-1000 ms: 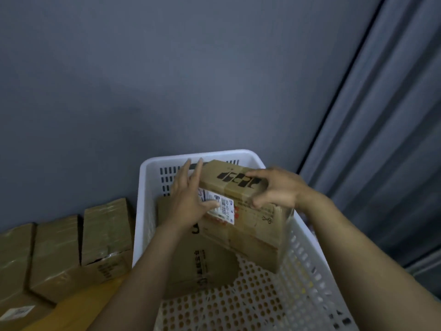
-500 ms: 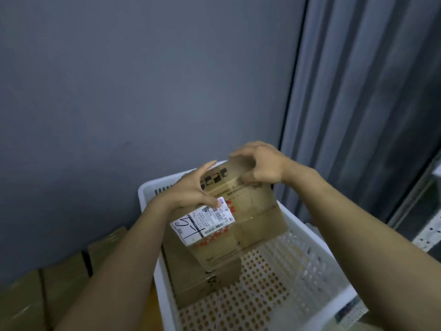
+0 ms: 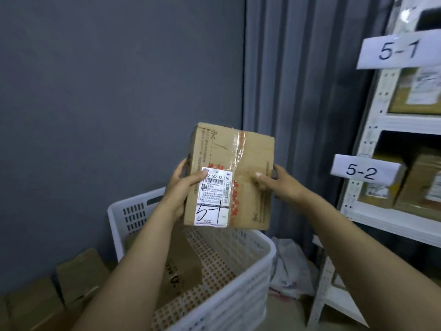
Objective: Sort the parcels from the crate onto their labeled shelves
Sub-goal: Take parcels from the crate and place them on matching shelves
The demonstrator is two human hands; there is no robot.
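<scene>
I hold a brown cardboard parcel (image 3: 238,163) upright above the white plastic crate (image 3: 229,290). Its white shipping label (image 3: 213,199) faces me with "5-1" handwritten at the bottom. My left hand (image 3: 182,187) grips the parcel's left edge, thumb on the label. My right hand (image 3: 279,185) grips the right edge, thumb on the front face. One more cardboard box (image 3: 177,271) lies inside the crate. At the right stands a white shelf rack (image 3: 372,139) with paper tags "5-1" (image 3: 398,50) and "5-2" (image 3: 362,172).
Boxes (image 3: 420,185) sit on the 5-2 shelf and another box (image 3: 417,91) on the 5-1 shelf. Several cardboard boxes (image 3: 76,275) lie on the floor left of the crate. A crumpled white bag (image 3: 291,266) lies between crate and rack. Grey wall and curtain behind.
Both hands have lifted the parcel out of the crate and turned it upright with the label facing me. The view has swung right, bringing the shelf rack into sight.
</scene>
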